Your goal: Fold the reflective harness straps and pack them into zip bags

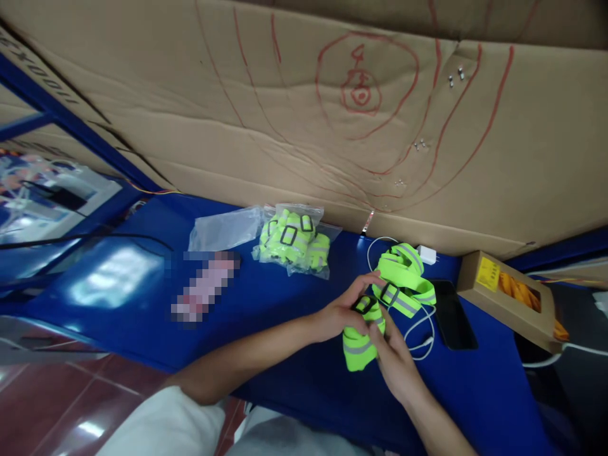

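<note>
Both hands hold a neon yellow-green reflective strap [358, 345] with a grey stripe, gathered into a bundle above the blue table's near side. My left hand [344, 311] grips it from the left, fingers beside its black buckle [365, 305]. On the bundle's right side, my right hand [392, 348] is closed round it, with some fingers hidden behind. Just beyond the hands lies a second reflective strap [403, 272], loosely coiled, with its own black buckle. Clear plastic bags of folded reflective straps [289, 237] sit farther left.
A flat clear bag [223, 229] and a blurred-out pink item [204, 288] lie left on the blue table [266, 310]. To the right are a white cable [430, 342], a white charger [426, 254], a black phone [455, 316] and an open cardboard box [508, 297]. A cardboard wall [285, 114] stands behind.
</note>
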Tool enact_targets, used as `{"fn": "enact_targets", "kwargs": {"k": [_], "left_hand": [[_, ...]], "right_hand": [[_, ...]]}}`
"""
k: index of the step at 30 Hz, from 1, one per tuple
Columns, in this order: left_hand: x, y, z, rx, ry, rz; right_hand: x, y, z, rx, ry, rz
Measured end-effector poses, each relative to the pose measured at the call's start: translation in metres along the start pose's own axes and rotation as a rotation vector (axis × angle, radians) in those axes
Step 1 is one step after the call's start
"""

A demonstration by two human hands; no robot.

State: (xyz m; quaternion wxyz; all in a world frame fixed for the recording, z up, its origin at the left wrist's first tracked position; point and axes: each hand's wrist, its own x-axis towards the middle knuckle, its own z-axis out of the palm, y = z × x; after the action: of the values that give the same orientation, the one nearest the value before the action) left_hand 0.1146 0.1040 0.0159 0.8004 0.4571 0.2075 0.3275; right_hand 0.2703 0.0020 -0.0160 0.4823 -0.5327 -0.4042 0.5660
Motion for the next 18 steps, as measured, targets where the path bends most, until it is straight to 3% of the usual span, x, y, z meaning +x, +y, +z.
{"fn": "enact_targets", "kwargs": {"k": [4,7,10,11,13,15,16,18], "left_hand": [[-0.024,0.004,0.010,0.188,-0.097,0.000],[-0.045,0.014,0.013,0.381,-0.071,0.083],[-0.065,0.044,-0.013,0.771,-0.012,0.243],[-0.072,0.057,-0.031,0.963,0.068,0.273],[-0.086,0.085,-0.079,1.312,0.512,0.273],[-0.101,0.110,-0.132,1.522,0.998,-0.008],[-0.108,0.119,-0.158,1.581,1.180,-0.197],[-0.122,0.132,-0.202,1.568,1.302,-0.328]], "right_hand": [[-0.008,-0.018,0.008,0.361,-0.027,0.364],[-0.013,-0.026,0.015,0.449,0.027,0.483],[-0.015,-0.022,0.018,0.479,0.111,0.529],[-0.015,-0.020,0.018,0.479,0.141,0.544],[-0.014,-0.017,0.015,0.472,0.186,0.565],[-0.010,-0.015,0.011,0.474,0.195,0.568],[-0.008,-0.014,0.009,0.476,0.187,0.564],[-0.005,-0.013,0.007,0.472,0.159,0.557]]}}
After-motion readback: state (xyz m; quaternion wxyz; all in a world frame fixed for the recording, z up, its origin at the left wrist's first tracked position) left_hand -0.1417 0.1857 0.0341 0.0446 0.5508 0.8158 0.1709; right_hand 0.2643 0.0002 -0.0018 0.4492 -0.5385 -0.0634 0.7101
